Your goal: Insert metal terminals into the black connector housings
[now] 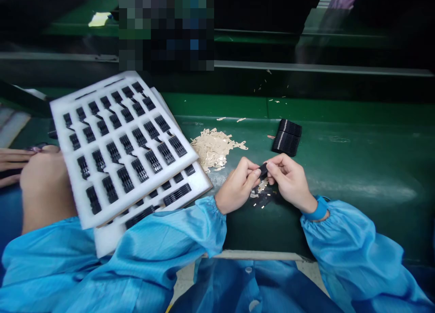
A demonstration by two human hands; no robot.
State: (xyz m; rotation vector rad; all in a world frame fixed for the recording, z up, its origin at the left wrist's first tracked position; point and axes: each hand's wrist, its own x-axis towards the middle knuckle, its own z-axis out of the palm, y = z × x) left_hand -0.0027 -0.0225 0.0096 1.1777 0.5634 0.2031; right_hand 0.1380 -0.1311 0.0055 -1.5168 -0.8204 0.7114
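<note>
Between the fingertips of both hands is a small black part, much of it covered by the fingers. My left hand pinches its left side, and my right hand grips the right side. Just below them on the green bench lie a few light-coloured slips and dark bits. A heap of thin, flat, cream-coloured pieces is spread beyond my left hand. Past my right hand sits a neat block of black ribbed parts, lined up side by side.
White foam trays holding many black parts in slots are stacked at the left, overlapping the heap's edge. A co-worker's hands are at the far left. The green bench runs rightward, with a raised ledge along the back.
</note>
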